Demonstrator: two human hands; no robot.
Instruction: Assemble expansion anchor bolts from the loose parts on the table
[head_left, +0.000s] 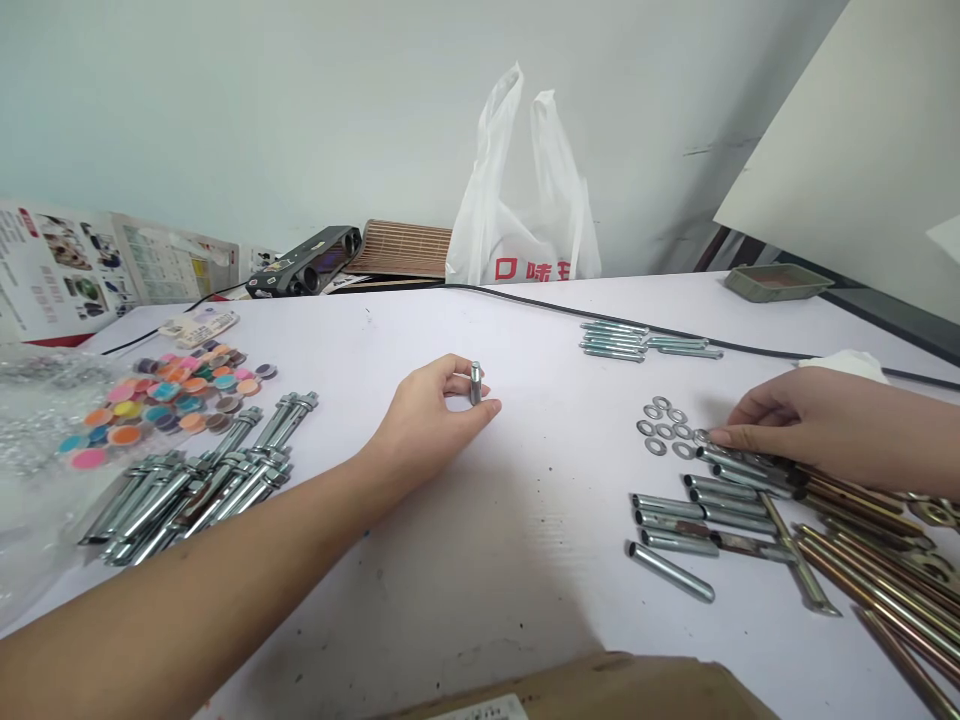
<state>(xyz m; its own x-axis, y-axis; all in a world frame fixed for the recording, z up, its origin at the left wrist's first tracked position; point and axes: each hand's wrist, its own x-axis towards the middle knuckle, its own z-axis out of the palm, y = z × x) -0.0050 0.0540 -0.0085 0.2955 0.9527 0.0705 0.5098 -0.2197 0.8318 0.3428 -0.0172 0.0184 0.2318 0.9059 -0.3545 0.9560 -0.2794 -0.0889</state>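
Steel sleeve [475, 383], short and grey, stands about upright, pinched between thumb and fingertips of the left hand [427, 420]; the hand is closed on it, mid-table, heel resting on the white table [525, 520]; sleeve's lower end is at or just above the surface, cannot tell which.

Right hand [787, 422] lies well apart to the right, fingers stretched flat and close together; fingertips [724, 436] touch the edge of the washers [664, 430]; cannot tell whether it grips one. Below that hand are the loose sleeves [679, 520], lying side by side; brass-coloured rods [862, 565] fan out from under the wrist toward the right edge.

Left of the left forearm is a heap of assembled anchors [202, 480]; behind it, coloured discs [169, 395] in a clear wrap; crumpled clear bag [34, 420] at the far left.

At the back, a small bundle of bolts [626, 340] beside a black cable [525, 295]; white carrier bag [525, 220] against the wall; green tray [776, 282] back right; black device [307, 262] and leaflets [75, 262] back left; cardboard box [600, 688] at the near edge.
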